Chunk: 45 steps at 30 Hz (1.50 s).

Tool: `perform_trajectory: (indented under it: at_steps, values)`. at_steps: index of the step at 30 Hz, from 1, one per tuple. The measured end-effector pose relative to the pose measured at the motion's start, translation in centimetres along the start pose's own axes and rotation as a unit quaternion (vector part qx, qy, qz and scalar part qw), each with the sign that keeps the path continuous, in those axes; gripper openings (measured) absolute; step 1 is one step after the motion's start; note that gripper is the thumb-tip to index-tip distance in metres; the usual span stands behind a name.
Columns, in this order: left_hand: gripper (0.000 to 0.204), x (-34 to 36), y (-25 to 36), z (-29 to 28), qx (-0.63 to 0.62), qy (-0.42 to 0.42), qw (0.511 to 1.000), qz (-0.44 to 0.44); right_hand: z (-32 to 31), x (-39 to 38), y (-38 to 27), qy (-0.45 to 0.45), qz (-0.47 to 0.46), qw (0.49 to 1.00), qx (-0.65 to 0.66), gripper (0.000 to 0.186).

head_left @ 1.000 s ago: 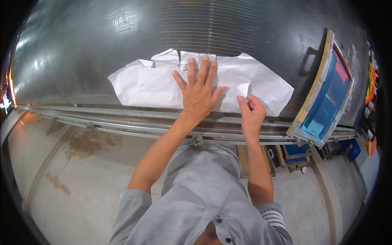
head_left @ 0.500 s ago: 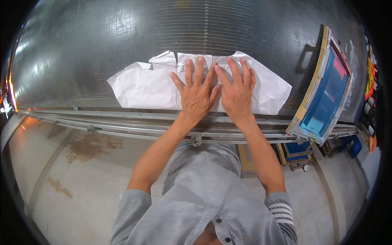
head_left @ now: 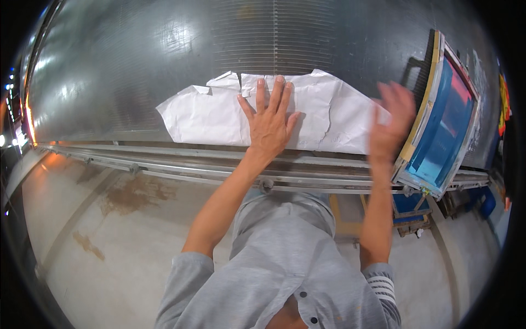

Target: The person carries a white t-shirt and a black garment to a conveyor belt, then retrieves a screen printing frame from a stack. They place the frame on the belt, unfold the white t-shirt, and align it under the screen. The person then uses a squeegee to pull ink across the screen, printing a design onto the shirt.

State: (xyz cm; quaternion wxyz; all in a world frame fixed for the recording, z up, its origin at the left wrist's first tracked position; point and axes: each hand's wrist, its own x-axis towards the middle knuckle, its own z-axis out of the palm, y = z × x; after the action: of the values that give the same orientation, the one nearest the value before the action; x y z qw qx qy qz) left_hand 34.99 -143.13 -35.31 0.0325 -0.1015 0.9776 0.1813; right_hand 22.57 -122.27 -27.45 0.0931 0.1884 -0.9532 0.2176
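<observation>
A creased white paper sheet (head_left: 203,118), torn in places along its far edge, lies flat on a dark metal table (head_left: 372,49). My left hand (head_left: 268,123) rests on the middle of the sheet with its fingers stretched out. Over the sheet's right end, my right hand (head_left: 390,118) is raised and blurred by motion; its thumb and fingers look apart, and nothing shows in them. Just right of that hand, a framed printing screen (head_left: 441,123) with blue mesh and a pale yellow edge stands on the table.
Metal rails (head_left: 219,174) with knobs run along the table's near edge. Fine ruled lines (head_left: 246,46) mark the tabletop beyond the sheet. Below the table at right are more frames (head_left: 408,211). A brown stain (head_left: 137,194) marks the floor at left.
My right hand has lifted off the paper and swung right toward the framed screen. My left hand stays pressed on the sheet. The view has shifted slightly.
</observation>
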Motion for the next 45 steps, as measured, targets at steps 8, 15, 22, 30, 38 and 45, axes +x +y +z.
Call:
perform_trajectory:
  at_steps: [8, 15, 22, 30, 38, 45]
  values:
    - [0.076, -1.3, -0.7, -2.3, 0.020, 0.000, 0.999, -0.040, -17.8, -13.0, 42.3, 0.017, 0.385, 0.836, -0.390, 0.085]
    - [0.077, -2.6, -2.9, -2.4, -0.017, -0.016, 0.998, -0.064, -18.8, -16.6, 49.2, -0.091, 0.435, 0.892, -0.081, 0.074]
    - [0.070, -4.5, -3.1, -4.7, -0.077, 0.131, 0.984, -0.091, -22.5, -17.2, 46.4, -0.055, 0.413, 0.909, 0.007, 0.057]
    - [0.076, -7.5, 4.5, -7.2, -0.690, -0.125, 0.701, -0.130, -19.7, -17.0, 32.9, -0.003, 0.433, 0.885, 0.170, 0.039]
    - [0.051, -4.9, -3.9, -10.8, -0.536, 0.016, 0.791, -0.294, -3.2, -8.6, 4.2, -0.035, 0.329, 0.911, 0.246, 0.021]
    - [0.043, -5.6, -11.7, -8.5, -0.354, 0.144, 0.886, -0.263, 4.2, -9.3, -1.3, 0.025, 0.203, 0.973, 0.107, 0.040]
